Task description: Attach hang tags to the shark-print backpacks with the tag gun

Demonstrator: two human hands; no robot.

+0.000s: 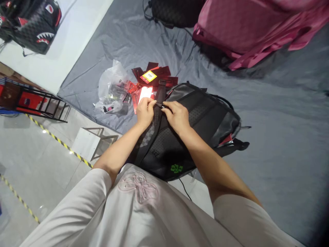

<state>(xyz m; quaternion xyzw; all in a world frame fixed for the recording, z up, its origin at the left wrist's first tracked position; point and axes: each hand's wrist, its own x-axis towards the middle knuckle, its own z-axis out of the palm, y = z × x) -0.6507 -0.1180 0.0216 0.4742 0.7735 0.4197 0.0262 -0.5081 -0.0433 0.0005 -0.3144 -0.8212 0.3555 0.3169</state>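
Observation:
A black backpack [205, 120] lies back-panel up on the grey cloth [282, 137] in front of me, with a green mark near its lower edge. My left hand [144, 111] and my right hand [177, 116] meet at its top end. Both are closed in a pinch on a black strap [159, 92] that runs up from the pack. A small dark fitting sits between my fingertips; I cannot make out what it is.
Red hang tags [154, 76] and a clear plastic bag [111, 90] of small parts lie just beyond my hands. Pink bags [246, 27] and a black bag [177, 12] lie at the back. A shark-mouth backpack [33, 24] sits far left. A metal stool [92, 140] stands beside the table.

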